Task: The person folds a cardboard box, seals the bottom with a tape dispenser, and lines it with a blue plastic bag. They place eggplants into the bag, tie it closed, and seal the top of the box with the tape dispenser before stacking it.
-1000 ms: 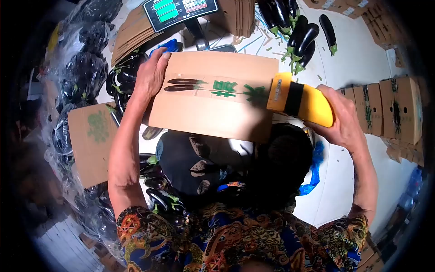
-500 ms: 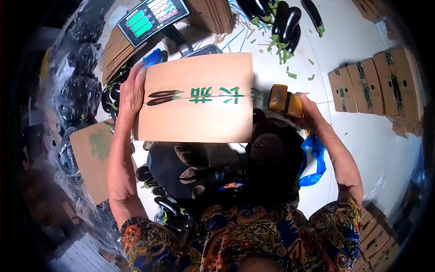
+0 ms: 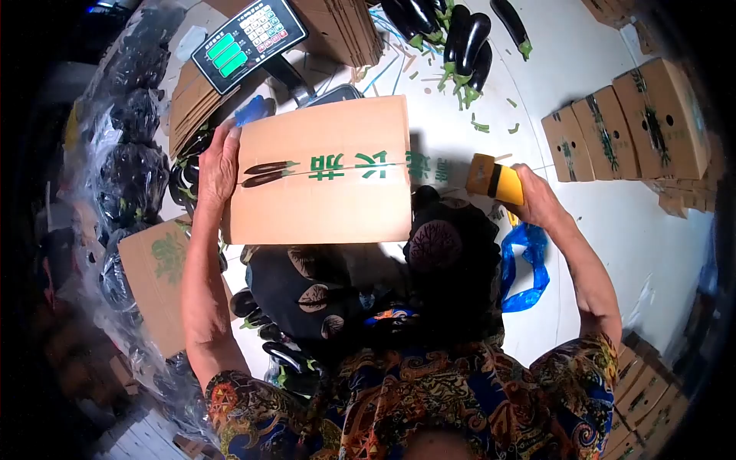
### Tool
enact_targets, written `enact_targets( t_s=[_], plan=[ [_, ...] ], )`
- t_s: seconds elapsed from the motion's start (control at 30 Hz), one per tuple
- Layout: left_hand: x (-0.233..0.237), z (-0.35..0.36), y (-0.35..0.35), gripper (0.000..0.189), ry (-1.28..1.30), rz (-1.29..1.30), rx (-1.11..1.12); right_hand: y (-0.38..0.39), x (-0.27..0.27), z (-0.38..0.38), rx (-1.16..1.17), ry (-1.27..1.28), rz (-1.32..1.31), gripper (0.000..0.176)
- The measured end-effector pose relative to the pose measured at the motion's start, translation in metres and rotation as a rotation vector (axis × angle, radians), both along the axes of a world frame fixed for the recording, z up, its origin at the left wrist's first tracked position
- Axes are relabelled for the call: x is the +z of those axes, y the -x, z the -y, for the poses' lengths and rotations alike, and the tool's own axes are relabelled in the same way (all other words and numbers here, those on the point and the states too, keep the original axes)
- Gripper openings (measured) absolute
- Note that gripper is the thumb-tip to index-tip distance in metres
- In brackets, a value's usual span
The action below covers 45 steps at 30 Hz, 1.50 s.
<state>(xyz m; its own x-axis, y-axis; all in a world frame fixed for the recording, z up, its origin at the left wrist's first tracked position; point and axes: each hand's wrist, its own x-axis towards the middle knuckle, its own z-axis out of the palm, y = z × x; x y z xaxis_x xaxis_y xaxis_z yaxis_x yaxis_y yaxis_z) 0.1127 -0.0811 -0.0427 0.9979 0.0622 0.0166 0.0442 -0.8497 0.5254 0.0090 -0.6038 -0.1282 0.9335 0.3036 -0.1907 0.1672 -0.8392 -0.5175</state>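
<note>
A closed cardboard carton [image 3: 330,211] lies in front of me, printed with green characters and a picture of eggplants. My left hand [image 3: 219,169] grips its left edge, with the thumb at the upper corner. In my right hand [image 3: 537,198] is a yellow tape dispenser [image 3: 506,182] with a black band, held to the right of the carton and apart from it. Between carton and dispenser runs a see-through strip of tape [image 3: 437,172] with greenish marks. The seam between the top flaps lies in line with this strip.
A scale [image 3: 249,42] with a lit green display stands behind the carton. Eggplants [image 3: 466,46] and cut stems lie on the floor. Taped cartons [image 3: 659,123] stand at right, near a blue plastic bag [image 3: 529,287]. Bagged eggplants [image 3: 134,169] and a loose carton [image 3: 157,284] are at left.
My right hand has drawn the tape dispenser a little away from the carton and tilted it, lengthening the tape strip. The carton stays in my left hand. The whole view has shifted slightly.
</note>
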Motion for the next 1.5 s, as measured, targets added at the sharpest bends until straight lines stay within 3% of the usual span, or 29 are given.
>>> enact_targets(
  t_s=[0.1, 0.23, 0.27, 0.3, 0.33, 0.4, 0.5, 0.57, 0.67, 0.77, 0.87, 0.9, 0.97, 1.03, 1.1, 1.13, 1.23, 1.3, 1.4, 1.43, 1.5],
  plan=[
    [0.003, 0.003, 0.0, 0.046, -0.002, -0.008, -0.007, -0.001, 0.027, -0.007, 0.062, 0.153, 0.021, 0.046],
    [0.003, 0.005, 0.0, 0.046, -0.037, -0.019, 0.009, -0.028, 0.063, -0.076, 0.121, 0.325, -0.045, 0.038],
    [0.004, 0.007, -0.001, 0.045, -0.041, -0.042, 0.027, -0.039, 0.047, -0.097, 0.269, 0.321, 0.155, 0.031],
    [0.002, 0.006, 0.0, 0.045, -0.036, -0.027, 0.014, -0.06, 0.048, -0.119, 0.377, 0.293, 0.135, 0.02],
    [0.001, 0.004, 0.0, 0.044, -0.031, -0.001, 0.006, -0.064, 0.026, -0.13, 0.449, 0.33, 0.606, 0.018],
    [-0.002, 0.002, 0.001, 0.043, -0.025, 0.06, -0.011, -0.09, -0.007, -0.139, 0.443, 0.184, 0.193, 0.023],
    [0.001, 0.0, 0.0, 0.044, 0.071, -0.028, 0.017, -0.105, -0.027, -0.128, 0.29, 0.082, -0.225, 0.034],
    [-0.002, -0.001, -0.001, 0.047, 0.086, -0.02, 0.014, -0.107, -0.035, -0.111, 0.356, 0.523, -0.118, 0.039],
    [0.002, 0.004, -0.001, 0.05, 0.094, -0.038, 0.036, -0.092, -0.053, -0.085, 0.09, 0.416, -0.307, 0.049],
    [-0.001, 0.002, 0.0, 0.048, 0.121, -0.018, 0.036, -0.08, -0.143, -0.044, -0.041, 0.212, -0.311, 0.055],
    [-0.001, 0.002, 0.001, 0.047, 0.122, -0.016, 0.049, -0.064, -0.137, -0.05, -0.136, 0.517, -0.024, 0.054],
    [-0.001, 0.0, 0.0, 0.047, 0.104, -0.004, 0.043, -0.061, -0.14, -0.055, -0.202, 0.411, 0.267, 0.05],
    [-0.004, -0.001, -0.002, 0.047, 0.075, 0.018, 0.026, -0.079, -0.097, -0.082, -0.288, -0.253, 0.112, 0.041],
    [-0.006, 0.0, -0.003, 0.046, 0.055, 0.005, 0.045, -0.08, -0.04, -0.131, -0.422, -0.683, 0.088, 0.035],
    [-0.002, 0.005, -0.002, 0.045, 0.04, -0.007, 0.062, -0.077, -0.034, -0.181, -0.337, -0.864, 0.367, 0.035],
    [-0.001, 0.007, -0.001, 0.044, 0.02, 0.021, 0.063, -0.083, -0.042, -0.196, -0.279, -0.821, 0.475, 0.037],
    [0.0, 0.005, -0.003, 0.043, 0.027, 0.009, 0.103, -0.101, -0.087, -0.202, -0.31, -0.76, 0.509, 0.04],
    [-0.003, -0.001, -0.004, 0.045, 0.029, 0.012, 0.105, -0.096, -0.148, -0.196, -0.354, -0.701, 0.232, 0.039],
    [-0.01, -0.031, -0.001, 0.048, 0.096, 0.042, 0.15, -0.093, -0.151, -0.204, -0.547, -0.684, -0.019, 0.043],
    [-0.016, -0.05, -0.001, 0.049, 0.139, 0.06, 0.134, -0.087, -0.146, -0.209, -0.633, -0.851, -0.218, 0.048],
    [-0.021, -0.079, 0.001, 0.049, 0.252, 0.01, 0.158, -0.096, -0.129, -0.21, -0.488, -1.736, -0.986, 0.051]
  ],
)
